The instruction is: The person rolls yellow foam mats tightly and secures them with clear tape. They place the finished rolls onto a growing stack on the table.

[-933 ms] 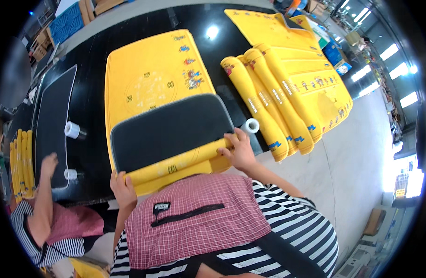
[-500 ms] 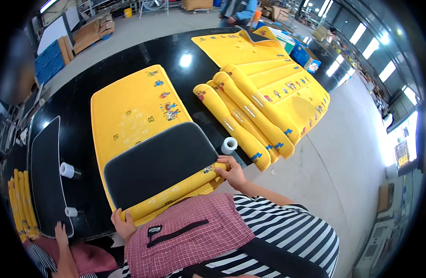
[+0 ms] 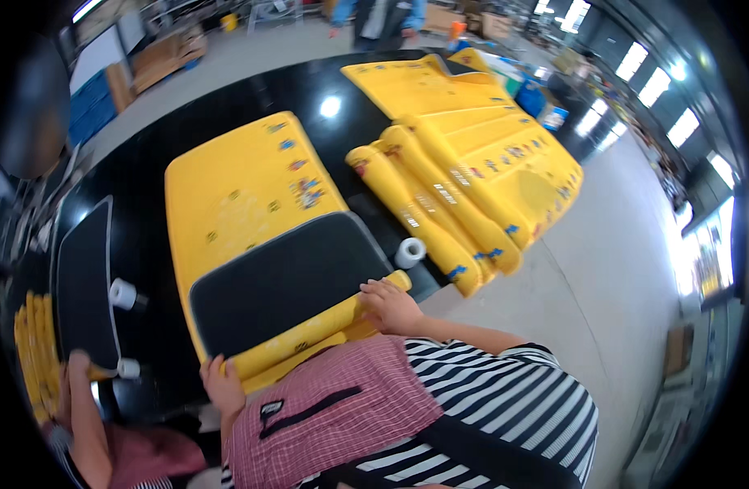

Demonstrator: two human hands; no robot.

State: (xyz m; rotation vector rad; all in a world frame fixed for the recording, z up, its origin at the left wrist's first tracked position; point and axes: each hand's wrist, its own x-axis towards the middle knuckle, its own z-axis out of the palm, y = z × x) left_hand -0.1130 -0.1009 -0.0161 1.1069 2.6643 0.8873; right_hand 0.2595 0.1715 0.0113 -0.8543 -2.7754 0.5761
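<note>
On the black table in front of me lies a yellow mat (image 3: 220, 191) printed with small cartoon figures. Another dark panel, grey-edged mat (image 3: 285, 277), lies over its near half, and its near end is curled into a yellow roll (image 3: 309, 328). The fingers of my right hand (image 3: 388, 308) bend over this roll a little short of its right end. At the left end, my left hand (image 3: 222, 387) grips the roll with its fingers curled. A white tape roll (image 3: 409, 253) stands just beyond the roll's right end.
Several rolled yellow mats (image 3: 423, 204) lie to the right beside flat ones. At the left, a co-worker's arm (image 3: 85, 424) reaches to a dark mat (image 3: 85, 277), near two white rolls (image 3: 123, 293). A person (image 3: 378, 20) stands beyond the black table (image 3: 252, 98).
My right hand has slid left along the roll, away from its right end. The co-worker's hand has moved left. The person at the back has moved left.
</note>
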